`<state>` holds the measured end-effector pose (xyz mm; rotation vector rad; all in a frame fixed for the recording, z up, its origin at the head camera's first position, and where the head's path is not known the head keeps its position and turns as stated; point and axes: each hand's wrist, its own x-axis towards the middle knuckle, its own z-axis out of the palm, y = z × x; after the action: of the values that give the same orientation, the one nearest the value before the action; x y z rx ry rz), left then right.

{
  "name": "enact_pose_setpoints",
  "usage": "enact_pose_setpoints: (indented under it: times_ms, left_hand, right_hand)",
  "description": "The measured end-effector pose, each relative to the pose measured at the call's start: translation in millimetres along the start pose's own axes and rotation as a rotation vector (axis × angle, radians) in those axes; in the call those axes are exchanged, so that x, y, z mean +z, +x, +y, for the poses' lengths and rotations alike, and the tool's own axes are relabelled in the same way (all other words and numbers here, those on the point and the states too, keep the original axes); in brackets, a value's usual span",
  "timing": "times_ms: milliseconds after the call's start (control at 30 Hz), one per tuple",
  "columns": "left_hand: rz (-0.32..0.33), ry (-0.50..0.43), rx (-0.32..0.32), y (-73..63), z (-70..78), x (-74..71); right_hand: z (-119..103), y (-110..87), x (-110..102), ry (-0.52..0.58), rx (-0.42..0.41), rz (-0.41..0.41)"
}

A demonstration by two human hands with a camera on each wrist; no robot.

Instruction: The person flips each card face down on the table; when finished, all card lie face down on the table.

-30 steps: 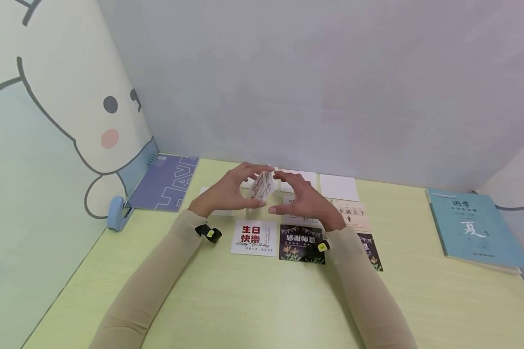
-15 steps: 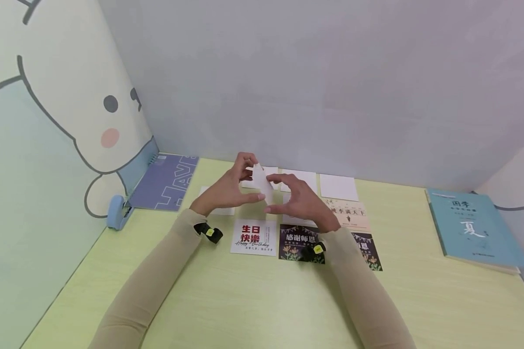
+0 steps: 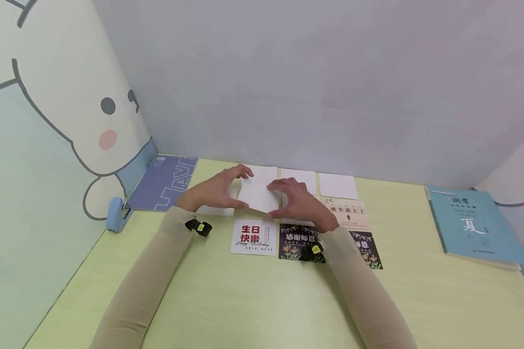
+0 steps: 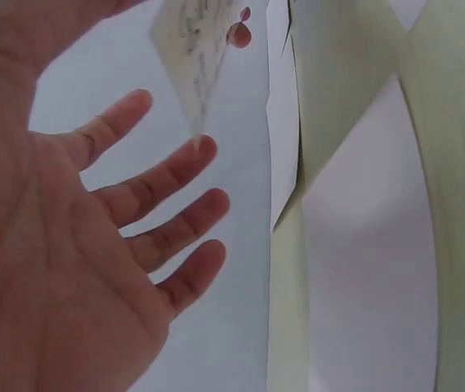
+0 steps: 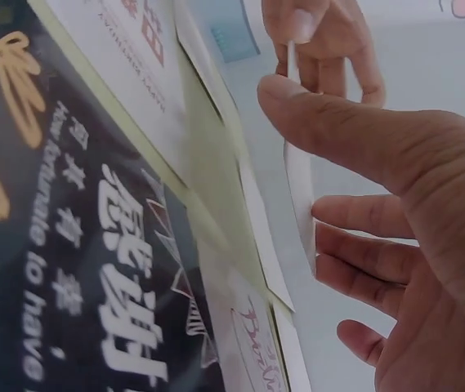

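Note:
A white card (image 3: pixel 258 189) is held up between the two hands over the back row of cards, its blank face showing in the head view. My left hand (image 3: pixel 216 191) grips its left side between thumb and fingers. On the right side, the thumb and fingers of my right hand (image 3: pixel 300 201) pinch it. From the left wrist, printing shows on the underside of the card (image 4: pixel 190 49), with one corner at a fingertip. The right wrist view has the card (image 5: pixel 300 196) nearly edge-on. Below the hands lie a red-and-white birthday card (image 3: pixel 253 237) and a black flowered card (image 3: pixel 287 249).
White cards (image 3: pixel 338 186) lie along the back, with a beige printed card (image 3: pixel 347 213) in front of them. A purple notebook (image 3: pixel 157 186) and a blue stapler-like object (image 3: pixel 115 213) are at left. A teal book (image 3: pixel 476 225) lies at right, and a grey wall (image 3: pixel 310 87) rises behind.
The card has turned from its printed face, through edge-on, to its blank face and come down flatter. Both hands are a little lower, the left slightly farther left.

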<state>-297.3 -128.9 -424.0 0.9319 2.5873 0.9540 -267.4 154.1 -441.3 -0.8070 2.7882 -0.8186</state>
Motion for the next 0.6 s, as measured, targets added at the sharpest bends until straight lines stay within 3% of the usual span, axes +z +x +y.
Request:
enact_pose_setpoints:
  times_ms: [167, 433, 600]
  left_hand:
    - [-0.063, 0.115, -0.075, -0.7, -0.1, 5.0]
    - [-0.061, 0.195, -0.107, -1.1, -1.2, 8.3]
    - [-0.057, 0.196, -0.11, -1.7, 1.0, 7.1]
  right_hand:
    - [1.1, 2.4, 6.5, -0.077, -0.018, -0.01]
    - [3.0, 4.2, 12.9, -0.083, -0.01, -0.022]
    - [2.4, 2.5, 8.8, -0.059, -0.028, 0.011]
